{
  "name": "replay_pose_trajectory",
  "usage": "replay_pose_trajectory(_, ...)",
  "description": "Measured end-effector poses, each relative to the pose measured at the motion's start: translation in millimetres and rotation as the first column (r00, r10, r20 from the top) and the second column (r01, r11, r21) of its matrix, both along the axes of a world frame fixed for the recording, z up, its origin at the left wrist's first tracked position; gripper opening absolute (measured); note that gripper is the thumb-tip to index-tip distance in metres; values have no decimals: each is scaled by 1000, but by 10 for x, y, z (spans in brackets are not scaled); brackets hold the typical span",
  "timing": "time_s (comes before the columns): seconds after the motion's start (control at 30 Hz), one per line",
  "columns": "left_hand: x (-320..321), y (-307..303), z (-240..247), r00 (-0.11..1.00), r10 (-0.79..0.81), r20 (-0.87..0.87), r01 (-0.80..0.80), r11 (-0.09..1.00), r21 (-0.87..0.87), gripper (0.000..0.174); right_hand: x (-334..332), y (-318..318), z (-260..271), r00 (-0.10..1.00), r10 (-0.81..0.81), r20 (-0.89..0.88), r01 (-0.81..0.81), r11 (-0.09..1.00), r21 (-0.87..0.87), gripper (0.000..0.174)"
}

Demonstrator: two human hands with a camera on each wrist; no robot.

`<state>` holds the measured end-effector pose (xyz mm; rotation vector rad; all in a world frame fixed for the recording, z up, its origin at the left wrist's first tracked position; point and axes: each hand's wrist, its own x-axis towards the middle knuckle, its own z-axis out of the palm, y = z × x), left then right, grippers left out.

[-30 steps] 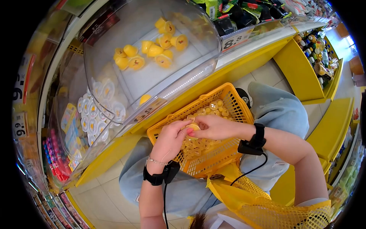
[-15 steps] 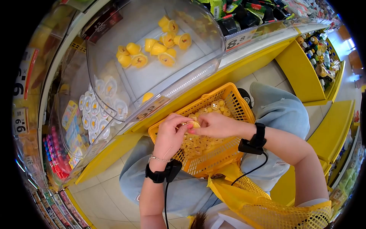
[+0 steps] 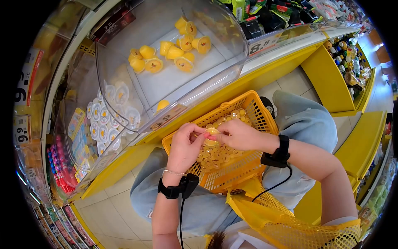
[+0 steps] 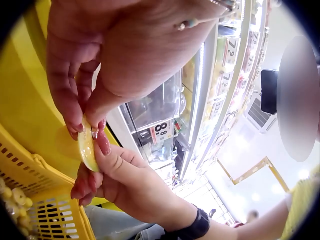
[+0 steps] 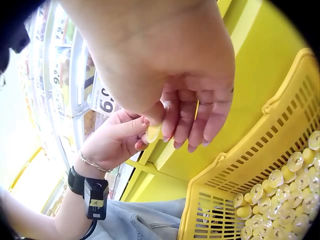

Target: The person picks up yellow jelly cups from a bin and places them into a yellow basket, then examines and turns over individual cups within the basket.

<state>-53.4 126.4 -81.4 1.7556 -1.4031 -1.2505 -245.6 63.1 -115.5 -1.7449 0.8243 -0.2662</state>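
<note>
Both hands meet over a yellow plastic shopping basket filled with small yellow jelly cups under clear lids. Between them is one jelly cup. My left hand pinches its left side with thumb and fingertips; my right hand pinches the opposite side. In the left wrist view the cup is seen edge-on, its rim between the thumbs. The right wrist view shows only a small part of the cup, mostly hidden behind the right hand's fingers.
A clear-fronted shelf bin with several larger yellow cups stands ahead. White-lidded cups fill the section to its left. A yellow ledge runs beyond the basket. Jeans-clad legs flank the basket.
Both hands stay together on the jelly cup, which has turned to show more of its round face. The shelf has shifted slightly right in the head view.
</note>
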Motion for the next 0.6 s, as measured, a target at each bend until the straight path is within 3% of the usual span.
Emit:
replay_pose_trajectory(0.23, -41, -16, 235, 973, 12, -229, 21, 990, 139, 14, -3, -4, 31, 992, -62, 111, 47, 990, 134, 30)
replay_pose_trajectory(0.43, -22, 12, 170, 946, 12, -324, 49, 982, 181, 31, 4, -41, -8, 991, -92, 101, 85, 994, 73, 37)
replay_pose_trajectory(0.6, -64, -8, 204, 903, 109, -415, -31, 981, 190, 35, 35, -48, 120, 899, -346, 269, 179, 851, 494, 23)
